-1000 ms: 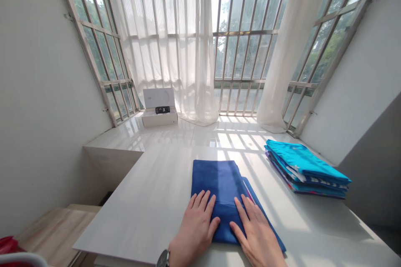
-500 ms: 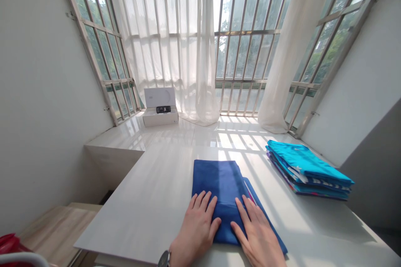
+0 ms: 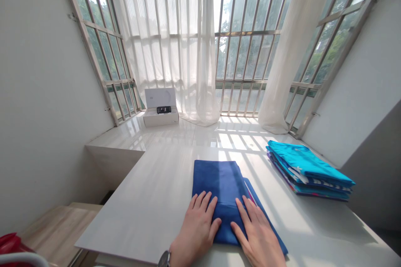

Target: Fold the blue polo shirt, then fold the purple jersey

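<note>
A folded dark blue cloth (image 3: 217, 179) lies flat on the white table in front of me, with a strip of white and magenta showing at its right side. Resting on its left near part is my left hand (image 3: 202, 221), fingers stretched out, a watch (image 3: 164, 258) on the wrist. My right hand (image 3: 255, 225) lies flat over the right near part, fingers spread. Both palms face down and neither grips the cloth. The hands cover some of its near half.
On the table's right side sits a stack of folded cloths (image 3: 308, 167), bright turquoise on top. An open white box (image 3: 161, 119) with a black device (image 3: 163, 109) stands on the window ledge. The white table (image 3: 134, 212) has a free left edge. Sheer curtains (image 3: 200, 71) hang behind.
</note>
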Demonstrator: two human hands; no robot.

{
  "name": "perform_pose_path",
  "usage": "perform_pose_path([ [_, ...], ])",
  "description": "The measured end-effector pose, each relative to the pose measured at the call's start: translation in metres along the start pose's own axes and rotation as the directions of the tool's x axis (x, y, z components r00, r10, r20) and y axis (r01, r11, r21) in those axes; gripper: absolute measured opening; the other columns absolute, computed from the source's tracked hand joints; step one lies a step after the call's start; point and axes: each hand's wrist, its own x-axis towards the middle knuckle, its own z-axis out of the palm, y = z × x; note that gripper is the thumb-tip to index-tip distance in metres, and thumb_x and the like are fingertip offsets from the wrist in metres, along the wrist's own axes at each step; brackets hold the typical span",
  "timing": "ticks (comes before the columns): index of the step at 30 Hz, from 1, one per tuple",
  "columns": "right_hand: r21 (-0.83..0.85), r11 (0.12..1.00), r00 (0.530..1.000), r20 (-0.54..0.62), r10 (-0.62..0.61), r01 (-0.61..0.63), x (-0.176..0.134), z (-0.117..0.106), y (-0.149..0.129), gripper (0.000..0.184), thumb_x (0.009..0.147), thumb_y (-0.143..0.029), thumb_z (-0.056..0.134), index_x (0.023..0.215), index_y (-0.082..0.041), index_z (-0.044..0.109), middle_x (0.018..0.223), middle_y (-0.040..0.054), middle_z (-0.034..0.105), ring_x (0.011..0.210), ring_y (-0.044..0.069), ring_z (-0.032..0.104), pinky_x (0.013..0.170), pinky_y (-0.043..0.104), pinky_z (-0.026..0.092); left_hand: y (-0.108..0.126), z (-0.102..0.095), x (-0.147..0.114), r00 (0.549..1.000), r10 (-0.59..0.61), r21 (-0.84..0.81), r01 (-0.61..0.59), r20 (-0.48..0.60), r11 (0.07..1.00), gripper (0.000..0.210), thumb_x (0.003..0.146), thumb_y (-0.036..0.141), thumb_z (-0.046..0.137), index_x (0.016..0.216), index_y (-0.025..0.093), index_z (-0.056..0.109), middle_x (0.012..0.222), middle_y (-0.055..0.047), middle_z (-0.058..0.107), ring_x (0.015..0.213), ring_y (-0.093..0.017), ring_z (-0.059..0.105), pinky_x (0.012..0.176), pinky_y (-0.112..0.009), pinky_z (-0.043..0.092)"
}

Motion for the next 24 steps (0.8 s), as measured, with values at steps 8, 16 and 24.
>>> perform_pose_path([
  [8, -0.030, 1.000, 1.000, -0.006, -0.006, 0.006, -0.0006, 0.0001, 0.0000, 0.064, 0.098, -0.060, 0.049, 0.148, -0.020, 0.056, 0.156, 0.0120, 0.051, 0.140, 0.033, 0.052, 0.112, 0.048, 0.048, -0.0008, 0.0026, -0.0002, 1.000, 0.018, 0.008, -0.017, -0.026, 1.000, 0.054, 0.107, 0.050, 0.039, 0.155, 0.027, 0.043, 0.160, -0.007, 0.045, 0.146, -0.030, 0.042, 0.122, -0.053, 0.033],
  [16, 0.014, 1.000, 1.000, -0.017, 0.005, -0.005, -0.0017, 0.0024, 0.0008, 0.063, 0.098, -0.059, 0.049, 0.148, -0.022, 0.056, 0.156, 0.0112, 0.051, 0.140, 0.034, 0.051, 0.114, 0.049, 0.045, -0.0016, 0.0038, -0.0013, 0.999, 0.016, 0.022, -0.015, -0.034, 1.000, 0.054, 0.106, 0.051, 0.040, 0.155, 0.028, 0.043, 0.160, -0.005, 0.045, 0.146, -0.029, 0.043, 0.122, -0.052, 0.033],
  [24, 0.036, 0.999, 1.000, -0.019, 0.011, -0.010, -0.0018, 0.0014, -0.0004, 0.063, 0.098, -0.058, 0.050, 0.148, -0.021, 0.056, 0.156, 0.0117, 0.051, 0.140, 0.034, 0.051, 0.115, 0.049, 0.044, -0.0014, 0.0039, -0.0014, 0.999, 0.017, 0.018, -0.017, -0.040, 1.000, 0.053, 0.106, 0.050, 0.041, 0.154, 0.028, 0.044, 0.160, -0.005, 0.046, 0.146, -0.029, 0.043, 0.122, -0.051, 0.033],
])
